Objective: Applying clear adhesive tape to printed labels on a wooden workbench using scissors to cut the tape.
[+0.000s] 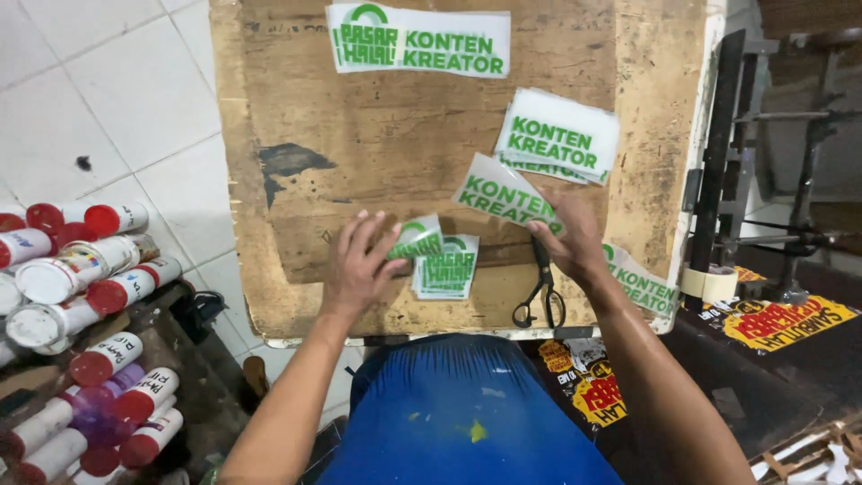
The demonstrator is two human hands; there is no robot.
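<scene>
Green-and-white printed cutouts on a worn wooden surface (pixel 296 99) | left hand (pixel 359 260) open, fingers spread, pressing a small cutout (pixel 418 240) above the stack (pixel 449 269) | right hand (pixel 567 241) pinches a long strip (pixel 503 193) beside scissors (pixel 541 289) | best kept flat, edges squared.

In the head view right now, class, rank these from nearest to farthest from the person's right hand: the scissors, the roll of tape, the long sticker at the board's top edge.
1. Scissors: on the wooden board, just left of and below the right hand.
2. Roll of tape: off the board's right edge.
3. Long sticker: far up the board, at its top edge.
</scene>
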